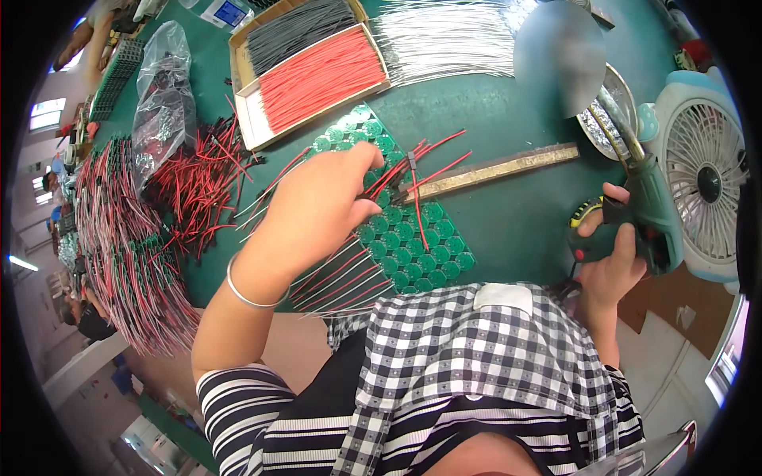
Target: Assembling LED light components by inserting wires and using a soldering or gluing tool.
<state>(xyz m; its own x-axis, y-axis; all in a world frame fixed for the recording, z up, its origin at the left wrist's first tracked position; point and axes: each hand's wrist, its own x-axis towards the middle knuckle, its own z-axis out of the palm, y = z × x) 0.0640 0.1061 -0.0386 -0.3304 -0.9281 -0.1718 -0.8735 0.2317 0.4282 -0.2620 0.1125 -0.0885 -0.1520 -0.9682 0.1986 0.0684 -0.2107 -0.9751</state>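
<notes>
Soldering in hand: left hand (321,202) presses flat on the green circuit panel (397,230), steadying red wires (413,170). Right hand (611,266) grips the green soldering gun (647,210), clear of the panel. The tip must next reach the joint.

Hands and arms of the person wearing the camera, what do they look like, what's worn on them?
Both are bare of gloves. The left hand has a thin silver bangle round the wrist, and the forearm is bare up to a short black-and-white striped sleeve. The right hand wears nothing visible; its forearm is bare too, its upper part hidden behind a black-and-white checked apron.
</notes>
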